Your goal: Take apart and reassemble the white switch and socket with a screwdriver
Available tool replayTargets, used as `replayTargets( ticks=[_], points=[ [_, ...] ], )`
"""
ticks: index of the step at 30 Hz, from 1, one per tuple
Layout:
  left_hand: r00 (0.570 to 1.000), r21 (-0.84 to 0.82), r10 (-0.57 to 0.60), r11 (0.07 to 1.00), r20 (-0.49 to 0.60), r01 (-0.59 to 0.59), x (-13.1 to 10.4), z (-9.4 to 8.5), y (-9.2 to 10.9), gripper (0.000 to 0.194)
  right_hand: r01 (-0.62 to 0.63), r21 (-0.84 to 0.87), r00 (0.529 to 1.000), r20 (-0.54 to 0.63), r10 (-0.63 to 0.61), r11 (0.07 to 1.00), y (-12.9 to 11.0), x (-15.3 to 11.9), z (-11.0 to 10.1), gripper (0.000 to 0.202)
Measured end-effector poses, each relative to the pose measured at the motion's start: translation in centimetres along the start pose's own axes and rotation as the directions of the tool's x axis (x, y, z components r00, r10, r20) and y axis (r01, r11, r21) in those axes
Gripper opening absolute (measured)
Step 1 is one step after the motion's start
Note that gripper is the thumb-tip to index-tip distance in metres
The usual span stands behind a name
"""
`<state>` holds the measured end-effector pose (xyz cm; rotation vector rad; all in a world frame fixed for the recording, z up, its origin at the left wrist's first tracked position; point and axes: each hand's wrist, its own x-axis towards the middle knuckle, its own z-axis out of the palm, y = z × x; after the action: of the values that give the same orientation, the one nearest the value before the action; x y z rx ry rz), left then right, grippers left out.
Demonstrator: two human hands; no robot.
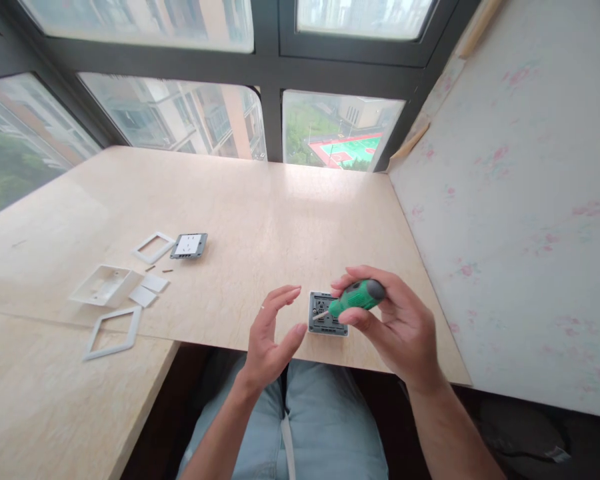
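1. A green screwdriver (357, 297) is being held by the right hand (405, 327), with thumb and fingers closed around the handle.
2. The left hand (265, 341) is being held about half open, thumb and fingers well spread; nothing is being gripped by it.
3. The grey socket module (327, 325) is being carried by the desk (240, 193), at the near edge, between the two hands. The screwdriver's shaft is being pointed at its left part.
4. It seems that a screwdriver step on this module is being prepared or done. For the next move, exact seating of the tip and perhaps steadying by the left hand are being called for.
5. The right part of the module is being covered by the handle and fingertips. Whether the tip or the left thumb is touching the module cannot be told.
6. Farther left, two tiny brown pieces (167, 271) are being shown too small for recognition, near a white box (105, 287).
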<state>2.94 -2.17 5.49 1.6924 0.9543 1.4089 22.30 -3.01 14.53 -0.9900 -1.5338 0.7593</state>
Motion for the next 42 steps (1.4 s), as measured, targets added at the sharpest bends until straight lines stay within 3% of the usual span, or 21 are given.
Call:
replayTargets(
  ticks=[4,7,9,12,15,17,25,28,33,35,42],
  points=[
    [0.992,0.175,0.123,0.978,-0.024,-0.117,2.6,0.2,4.4,0.039,0.121,-0.086,0.992,0.043,-0.118,0.989,-0.3,1.1,1.7,0.038],
    [0.982,0.280,0.171,0.950,-0.085,-0.142,4.0,0.8,5.7,0.025,0.228,-0.152,0.973,0.004,-0.230,0.962,-0.5,1.7,2.6,0.038],
    [0.973,0.321,0.199,0.935,-0.116,-0.153,4.3,1.2,5.9,0.026,0.264,-0.165,0.962,-0.032,-0.273,0.950,-0.6,2.0,2.8,0.035],
    [0.960,0.351,0.260,0.913,-0.105,-0.209,4.4,1.7,5.9,0.028,0.271,-0.146,0.962,0.002,-0.273,0.952,-0.3,2.0,2.5,0.040],
    [0.958,0.317,0.274,0.919,-0.080,-0.236,4.2,1.6,5.9,0.029,0.230,-0.161,0.969,0.127,-0.211,0.960,1.0,1.4,1.4,0.067],
    [0.969,0.292,0.231,0.936,-0.083,-0.198,4.0,1.1,5.7,0.029,0.175,-0.222,0.971,0.202,-0.130,0.959,2.7,0.6,0.5,0.080],
    [0.994,0.136,0.034,0.990,-0.105,-0.019,4.0,0.1,2.9,0.025,0.122,-0.489,0.927,0.367,0.076,0.864,10.6,-3.9,-1.2,0.089],
    [0.994,0.101,0.010,0.995,-0.112,0.001,4.0,0.3,2.1,0.025,0.121,-0.502,0.933,0.353,0.075,0.856,11.5,-4.5,-1.1,0.080],
    [0.990,0.079,0.026,0.997,-0.136,-0.016,3.9,0.4,1.7,0.029,0.215,-0.441,0.947,0.311,-0.076,0.871,11.4,-4.1,-0.6,0.031],
    [0.988,0.057,0.022,0.998,-0.155,-0.014,3.8,0.4,1.6,0.027,0.248,-0.420,0.946,0.301,-0.124,0.873,11.4,-3.8,-0.3,0.022],
    [0.987,0.026,0.008,1.000,-0.161,-0.004,3.7,1.0,1.3,0.029,0.178,-0.412,0.950,0.309,-0.047,0.894,11.8,-4.2,-0.2,0.048]
  ],
)
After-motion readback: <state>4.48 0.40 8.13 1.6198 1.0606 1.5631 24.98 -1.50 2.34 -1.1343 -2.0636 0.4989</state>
